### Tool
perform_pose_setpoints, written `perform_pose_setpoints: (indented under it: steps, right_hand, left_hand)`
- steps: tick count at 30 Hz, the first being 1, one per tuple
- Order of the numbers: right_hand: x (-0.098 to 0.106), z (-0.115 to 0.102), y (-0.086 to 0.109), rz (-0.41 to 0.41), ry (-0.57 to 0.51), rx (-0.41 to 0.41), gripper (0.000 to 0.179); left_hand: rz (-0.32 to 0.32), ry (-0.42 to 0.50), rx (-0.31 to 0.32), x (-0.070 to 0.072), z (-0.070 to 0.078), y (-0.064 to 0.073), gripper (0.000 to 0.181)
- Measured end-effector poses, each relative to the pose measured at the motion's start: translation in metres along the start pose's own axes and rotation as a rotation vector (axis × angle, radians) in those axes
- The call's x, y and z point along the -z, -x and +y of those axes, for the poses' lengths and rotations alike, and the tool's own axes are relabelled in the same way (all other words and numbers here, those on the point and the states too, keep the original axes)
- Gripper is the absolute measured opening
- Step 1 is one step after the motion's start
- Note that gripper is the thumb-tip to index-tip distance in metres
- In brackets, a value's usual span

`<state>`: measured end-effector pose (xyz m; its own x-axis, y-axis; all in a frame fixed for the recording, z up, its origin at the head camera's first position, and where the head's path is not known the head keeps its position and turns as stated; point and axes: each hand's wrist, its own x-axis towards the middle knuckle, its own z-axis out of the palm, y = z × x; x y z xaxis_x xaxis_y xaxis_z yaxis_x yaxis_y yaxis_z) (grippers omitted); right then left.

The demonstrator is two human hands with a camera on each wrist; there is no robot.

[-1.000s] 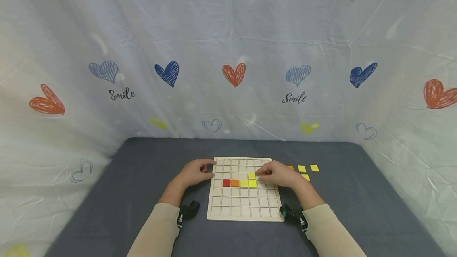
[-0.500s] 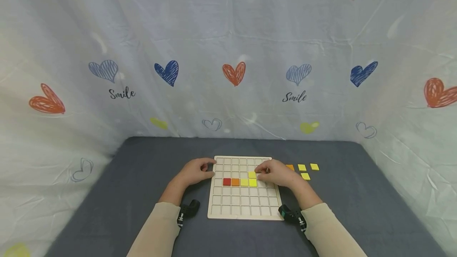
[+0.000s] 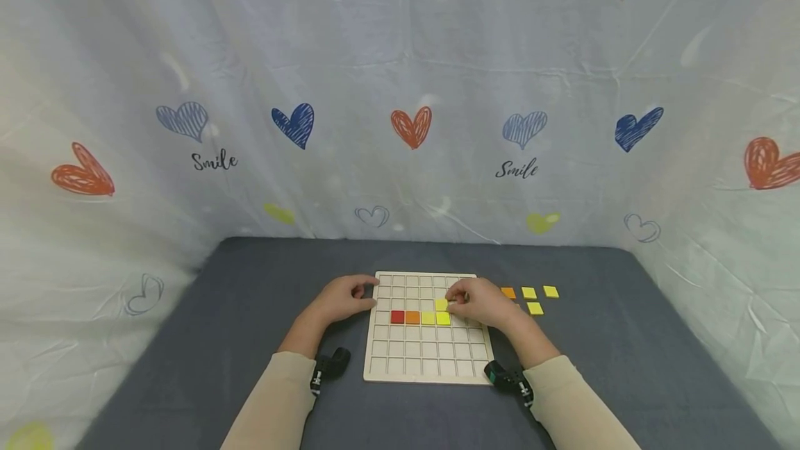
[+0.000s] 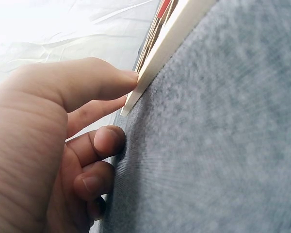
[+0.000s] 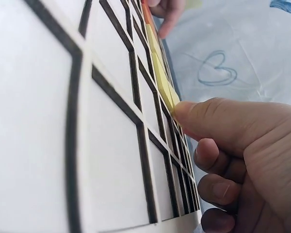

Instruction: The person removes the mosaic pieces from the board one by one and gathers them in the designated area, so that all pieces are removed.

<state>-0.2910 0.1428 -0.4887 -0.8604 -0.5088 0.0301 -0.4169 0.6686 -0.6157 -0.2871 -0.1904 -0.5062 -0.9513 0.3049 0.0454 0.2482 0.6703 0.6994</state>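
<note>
Thin, square upper yellow tile (image 3: 441,305), just beyond the right end of the tile row (image 3: 412,317), looked to want level pressing: right hand (image 3: 482,303) had thumb on it, couldn't tell if pinched, left hand (image 3: 340,301) set thumb and index against the pale wooden grid board (image 3: 413,349) on fuzzy grey cloth (image 3: 400,415).

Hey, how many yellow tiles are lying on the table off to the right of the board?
3 in the head view: the far middle tile, the far right tile and the nearer tile. Others may be hidden behind the right hand.
</note>
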Motion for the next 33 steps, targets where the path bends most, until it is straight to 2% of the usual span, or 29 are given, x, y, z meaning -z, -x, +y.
perform_pose_setpoints:
  steps: [7, 14, 19, 29, 33]
  right_hand:
    - [-0.001, -0.001, 0.0, 0.018, 0.015, -0.007, 0.017]
    - [0.0, -0.005, 0.001, 0.029, 0.108, 0.011, 0.018]
    - [0.004, -0.009, 0.004, 0.043, 0.106, -0.024, 0.02]
    - [0.009, -0.014, 0.013, 0.084, -0.059, -0.069, 0.016]
    - [0.012, -0.015, 0.02, 0.134, -0.107, -0.099, 0.015]
  left_hand:
    - [0.002, 0.0, -0.003, 0.001, 0.001, 0.0, 0.042]
    - [0.008, -0.007, 0.001, 0.0, 0.001, 0.0, 0.042]
    - [0.0, -0.015, 0.017, -0.002, 0.001, 0.0, 0.043]
    - [0.005, -0.019, 0.008, -0.002, -0.003, 0.0, 0.041]
    - [0.004, -0.01, -0.004, -0.002, -0.002, 0.0, 0.041]
